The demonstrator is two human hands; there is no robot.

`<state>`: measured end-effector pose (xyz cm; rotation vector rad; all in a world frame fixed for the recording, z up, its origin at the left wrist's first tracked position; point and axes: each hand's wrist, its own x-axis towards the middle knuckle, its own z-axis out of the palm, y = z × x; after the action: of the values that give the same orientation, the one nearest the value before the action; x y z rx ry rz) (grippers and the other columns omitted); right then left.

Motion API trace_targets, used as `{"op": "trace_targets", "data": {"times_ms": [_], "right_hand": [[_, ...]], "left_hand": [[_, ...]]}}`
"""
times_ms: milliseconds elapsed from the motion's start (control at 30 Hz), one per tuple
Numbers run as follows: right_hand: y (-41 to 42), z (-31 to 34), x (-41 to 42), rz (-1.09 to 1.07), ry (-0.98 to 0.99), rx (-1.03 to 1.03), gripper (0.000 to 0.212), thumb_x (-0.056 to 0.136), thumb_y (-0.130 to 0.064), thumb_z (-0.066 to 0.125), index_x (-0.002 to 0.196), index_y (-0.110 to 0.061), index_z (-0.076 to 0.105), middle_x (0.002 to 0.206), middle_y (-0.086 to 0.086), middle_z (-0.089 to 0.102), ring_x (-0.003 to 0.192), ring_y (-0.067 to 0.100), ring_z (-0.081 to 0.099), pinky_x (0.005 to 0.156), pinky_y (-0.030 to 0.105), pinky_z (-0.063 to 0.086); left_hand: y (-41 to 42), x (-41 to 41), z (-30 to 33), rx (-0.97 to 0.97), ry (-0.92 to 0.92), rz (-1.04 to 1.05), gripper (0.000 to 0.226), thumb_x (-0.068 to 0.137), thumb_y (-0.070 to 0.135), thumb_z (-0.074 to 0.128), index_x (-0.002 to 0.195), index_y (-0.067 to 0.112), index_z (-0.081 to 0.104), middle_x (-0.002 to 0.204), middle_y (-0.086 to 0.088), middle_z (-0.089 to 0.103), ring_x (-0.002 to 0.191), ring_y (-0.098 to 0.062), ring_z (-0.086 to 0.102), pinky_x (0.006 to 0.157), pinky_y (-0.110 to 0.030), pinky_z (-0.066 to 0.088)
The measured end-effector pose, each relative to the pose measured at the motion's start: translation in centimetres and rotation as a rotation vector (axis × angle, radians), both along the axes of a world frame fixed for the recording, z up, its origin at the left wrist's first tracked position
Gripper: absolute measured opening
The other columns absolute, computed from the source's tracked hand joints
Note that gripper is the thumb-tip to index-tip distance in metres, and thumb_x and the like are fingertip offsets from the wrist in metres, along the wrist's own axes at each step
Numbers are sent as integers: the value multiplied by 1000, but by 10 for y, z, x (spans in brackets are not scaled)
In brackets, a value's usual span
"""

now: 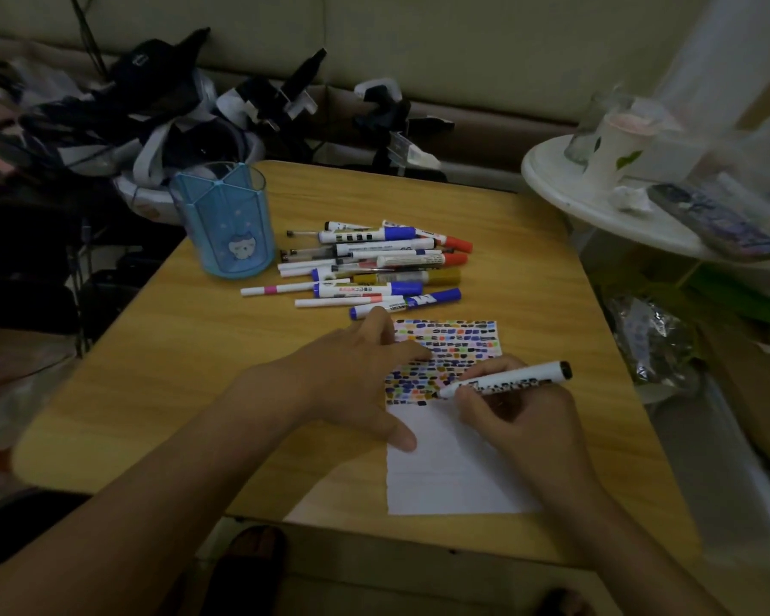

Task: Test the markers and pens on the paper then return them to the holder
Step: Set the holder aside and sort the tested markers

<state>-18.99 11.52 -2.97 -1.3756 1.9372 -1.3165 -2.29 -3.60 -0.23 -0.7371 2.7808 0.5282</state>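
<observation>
Near the tabletop's front edge, her right hand [514, 411] gripped a marker [505, 381] tip-down on the paper [454, 460], left hand [352, 375] flat holding it, holder [223, 220] far-left, nearer that hand.

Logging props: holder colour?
Translucent light blue holder, cat face print low on its front; head view.

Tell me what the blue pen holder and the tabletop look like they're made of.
The pen holder looks like translucent blue plastic: its inner dividers show through the glossy wall. The tabletop shows light, matte wood grain with rounded corners; whether it is laminate or solid wood can't be told.
</observation>
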Motion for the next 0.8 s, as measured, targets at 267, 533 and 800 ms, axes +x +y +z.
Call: {"op": "trace_targets", "data": {"times_ms": [267,533,800], "right_hand": [[-3,-3,0,31,22,26,11,84,-15,77,87,-24,72,79,-12,71,74,3,68,61,16,53],[-2,-3,0,24,13,42,13,84,-15,77,86,-26,71,78,-13,71,74,4,68,63,23,57],[-3,-4,0,24,76,48,11,84,-15,77,88,-24,71,72,-9,70,71,0,67,60,15,53]], "left_hand": [[0,-1,0,32,3,7,104,66,74,73,150,46,18,139,5,19,126,-18,35,103,-37,44],[-1,-2,-1,41,-8,19,105,65,75,73,149,47,17,139,8,17,126,-18,34,103,-38,44],[-2,-3,-2,33,-5,15,106,65,75,73,150,47,17,140,8,16,129,-19,32,103,-36,43]]}}
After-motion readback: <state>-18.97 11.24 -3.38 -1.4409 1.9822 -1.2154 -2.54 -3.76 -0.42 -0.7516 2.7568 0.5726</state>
